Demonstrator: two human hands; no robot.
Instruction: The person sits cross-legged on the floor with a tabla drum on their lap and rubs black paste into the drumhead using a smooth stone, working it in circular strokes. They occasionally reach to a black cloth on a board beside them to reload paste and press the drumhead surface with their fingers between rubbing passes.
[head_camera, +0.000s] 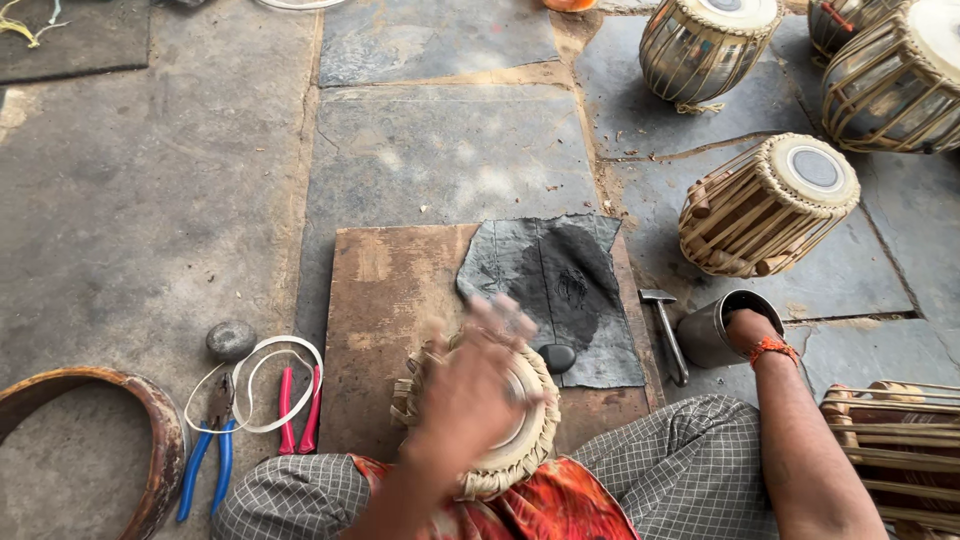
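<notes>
A person sits cross-legged on a stone floor with a tabla drumhead (515, 440), a pale skin ringed by a braided rawhide rim, resting on the lap over a red-orange cloth (560, 505). The left hand (470, 385) hovers directly above the drumhead's face, blurred by motion, fingers loosely spread and pointing away from the body; it seems to press or rub on the skin, though the blur makes it impossible to tell whether it grips anything. The drumhead lies beneath and slightly to the right of that palm, so that only its right arc and near rim show. The right hand (742, 325), with an orange thread at the wrist, is plunged into a steel cup (715, 330) standing on the floor to the right; its fingers are hidden inside, so how far they are closed cannot be told. Just left of the cup lies a small hammer (663, 335), next to a dark grey sheet (560, 290) spread on a wooden board (390, 320), with a smooth black stone (557, 357) on the sheet just beside the drumhead. At far left lie blue-handled pliers (205, 460), red-handled cutters (298, 410), a loop of white cord (262, 385) and a round grey stone (230, 340). A finished wooden tabla (765, 205) lies on its side beyond the cup.
</notes>
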